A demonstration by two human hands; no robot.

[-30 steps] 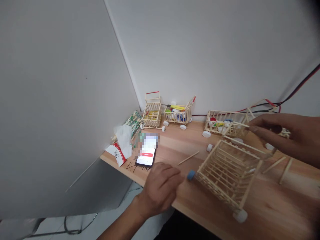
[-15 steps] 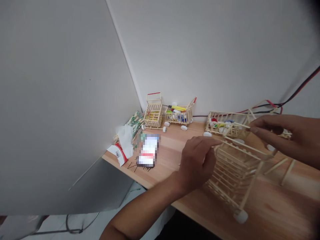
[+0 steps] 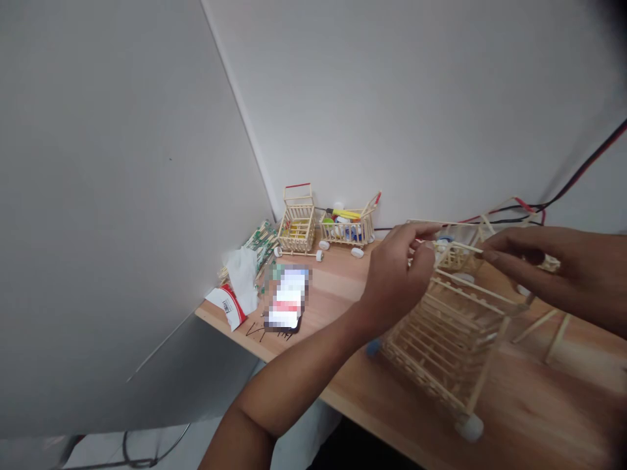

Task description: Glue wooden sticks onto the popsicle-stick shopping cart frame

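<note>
A small cart built of thin wooden sticks (image 3: 450, 339) stands tilted on the wooden table (image 3: 539, 405), with a white wheel (image 3: 469, 427) at its near corner and a blue wheel (image 3: 373, 346) at its left. My left hand (image 3: 399, 277) is at the cart's upper left rim, fingers curled and pinched on the top sticks. My right hand (image 3: 553, 267) reaches in from the right, its fingers pinching the top stick of the cart's far rim.
Two finished stick carts (image 3: 297, 225) (image 3: 349, 227) with coloured bits inside stand by the back wall. A phone (image 3: 285, 307), a tissue pack (image 3: 235, 290) and a stick bundle (image 3: 259, 240) lie at the table's left corner. Loose sticks (image 3: 543, 323) lie at right. Red and black wires (image 3: 578, 183) run along the wall.
My left hand rose from the table's front edge, moved right and took hold of the cart's upper left rim. My right hand stayed on the top stick.
</note>
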